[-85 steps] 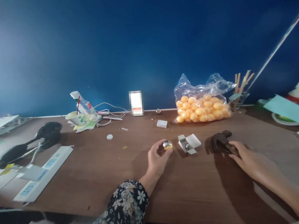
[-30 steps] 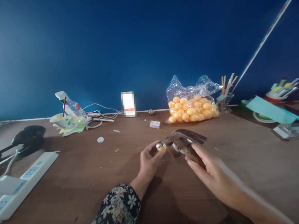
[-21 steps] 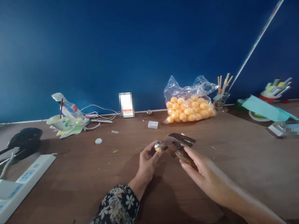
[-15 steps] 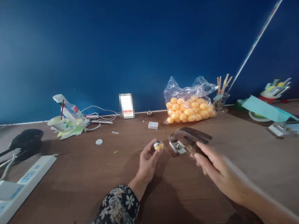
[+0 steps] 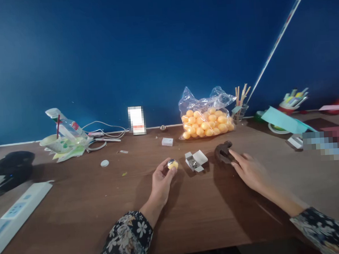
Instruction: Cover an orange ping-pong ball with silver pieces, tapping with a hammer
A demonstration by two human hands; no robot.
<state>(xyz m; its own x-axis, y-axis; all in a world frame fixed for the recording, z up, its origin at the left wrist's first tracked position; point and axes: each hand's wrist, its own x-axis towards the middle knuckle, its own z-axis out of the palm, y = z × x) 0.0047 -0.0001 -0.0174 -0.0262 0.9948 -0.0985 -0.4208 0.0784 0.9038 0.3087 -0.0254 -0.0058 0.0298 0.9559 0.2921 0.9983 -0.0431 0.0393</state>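
Note:
My left hand (image 5: 162, 182) pinches a small yellow-orange ball (image 5: 172, 164) whose top is covered with shiny metal. To its right stands an open white cardboard box (image 5: 192, 162) with small shiny metal pieces in it, perhaps tacks. Beyond the box, the thumb and fingers of my right hand (image 5: 250, 172) are on a dark brown, C-shaped tool (image 5: 221, 153), whose exact kind I cannot make out. That hand is a little blurred and hides part of the tool.
A clear bag of orange balls (image 5: 206, 123) stands against the blue wall. Near it are a closed white box (image 5: 167, 142) and a phone (image 5: 137, 121). A power strip (image 5: 22, 207) lies left, a cup (image 5: 51, 143) and bottle behind it. Papers (image 5: 284, 120) and pens sit right.
My right hand has moved the dark tool away from the open box to the right, uncovering the box. My left hand still holds the ball. The whole view has shifted slightly.

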